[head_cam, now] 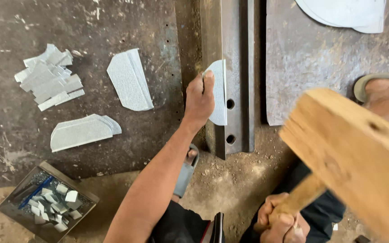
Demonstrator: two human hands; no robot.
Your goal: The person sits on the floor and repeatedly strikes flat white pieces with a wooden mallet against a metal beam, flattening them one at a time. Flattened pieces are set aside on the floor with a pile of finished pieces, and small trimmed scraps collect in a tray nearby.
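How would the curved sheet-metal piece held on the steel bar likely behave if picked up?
The sheet-metal piece looks thin and flat, so probably light and slightly springy, not floppy. Its cut edges may be sharp. The left hand pins it against the steel bar, suggesting it would slide on smooth metal.

Matt galv. sheet (pixel 220 92), rough wood mallet (pixel 356 157)
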